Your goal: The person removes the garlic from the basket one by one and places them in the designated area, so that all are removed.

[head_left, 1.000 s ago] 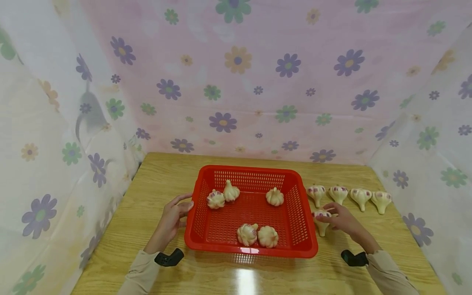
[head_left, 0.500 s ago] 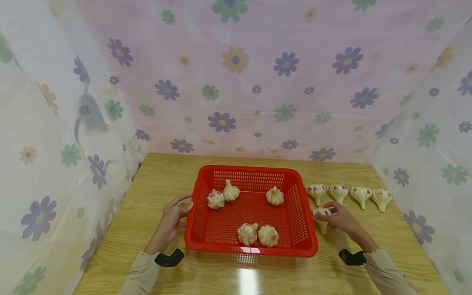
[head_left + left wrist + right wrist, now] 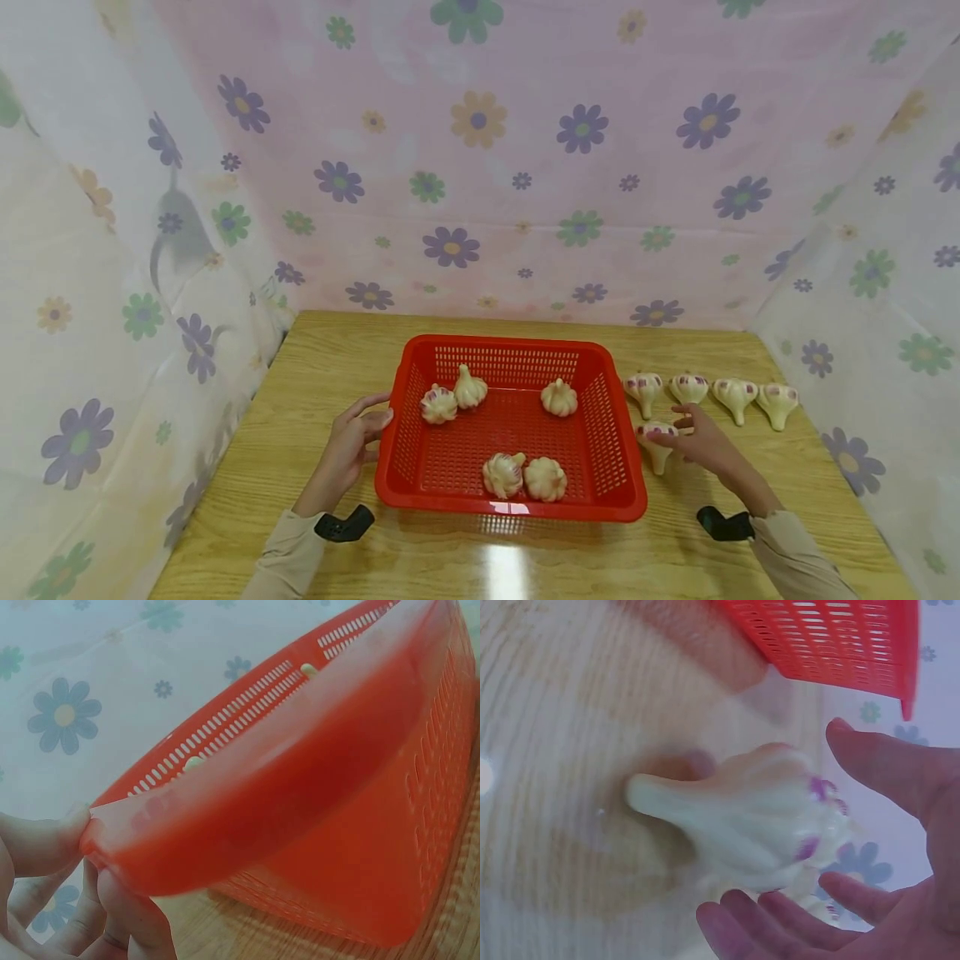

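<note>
A red plastic basket point(image 3: 510, 506) with slotted walls stands on the table. My left hand point(image 3: 347, 450) pinches its left rim between thumb and fingers, as the left wrist view shows on the basket's rim point(image 3: 262, 799). Inside lie several garlic bulbs, such as one alone at the right point(image 3: 558, 398). Right of the basket, a purple-streaked garlic bulb point(image 3: 742, 814) lies on the table, its stem toward the front edge. My right hand point(image 3: 705, 446) is spread around this bulb, thumb on the basket side and fingers on the other, with gaps showing in the right wrist view.
Behind the right hand, several garlic bulbs form a row, including one at its right end point(image 3: 777, 402). The wooden table point(image 3: 337, 350) is bordered by flowered cloth point(image 3: 517, 208) at the back and both sides.
My right hand's fingers have loosened and drawn slightly away from the garlic bulb, which now lies in front of the row. The left hand and basket stay put.
</note>
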### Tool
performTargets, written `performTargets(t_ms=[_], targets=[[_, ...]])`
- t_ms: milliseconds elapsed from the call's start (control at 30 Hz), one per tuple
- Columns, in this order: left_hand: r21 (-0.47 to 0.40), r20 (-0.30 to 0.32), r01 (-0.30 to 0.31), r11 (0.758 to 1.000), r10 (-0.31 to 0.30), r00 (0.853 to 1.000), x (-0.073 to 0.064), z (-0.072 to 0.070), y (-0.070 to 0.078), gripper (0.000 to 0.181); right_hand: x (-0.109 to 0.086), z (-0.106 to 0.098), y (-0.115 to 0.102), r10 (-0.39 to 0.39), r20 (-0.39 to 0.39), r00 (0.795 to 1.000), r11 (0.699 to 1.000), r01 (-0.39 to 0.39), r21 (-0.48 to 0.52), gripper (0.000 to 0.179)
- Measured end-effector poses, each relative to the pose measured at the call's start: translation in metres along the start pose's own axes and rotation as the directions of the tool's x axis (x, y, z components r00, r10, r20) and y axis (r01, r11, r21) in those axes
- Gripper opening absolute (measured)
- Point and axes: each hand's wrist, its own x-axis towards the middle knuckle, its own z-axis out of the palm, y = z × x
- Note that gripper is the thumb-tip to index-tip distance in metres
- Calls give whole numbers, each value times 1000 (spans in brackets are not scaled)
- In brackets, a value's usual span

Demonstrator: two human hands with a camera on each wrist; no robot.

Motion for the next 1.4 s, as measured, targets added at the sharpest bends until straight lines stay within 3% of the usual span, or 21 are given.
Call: performTargets(t_ms=[167, 400, 733, 1033, 1200, 1400], targets=[[-2, 0, 1, 1000, -1, 1000, -1, 0, 0, 41, -8, -10, -8, -10, -42, 999, 998, 8, -61, 93], [-5, 4, 3, 1000, -3, 1000, 0, 0, 0, 41, -16, -20, -26, -65, -103, 993, 995, 57, -76, 83], [-2, 6, -1, 1000, 1, 1000, -1, 0, 0, 41, -27, -27, -73, -211, -100, 972, 977, 207, -50, 69], [-8, 11, -6, 1000, 6, 1000, -2, 0, 0, 42, -27, -15, -113, -304, -54, 951, 953, 303, -23, 61], [-4, 8, -2, 1000, 2, 1000, -1, 0, 0, 42, -19, -3, -122, -327, -5, 945, 945, 327, 7, 59], [2, -1, -1, 1000, 1, 1000, -1, 0, -1, 40, -12, 12, -130, -344, -13, 939, 939, 344, -6, 55]])
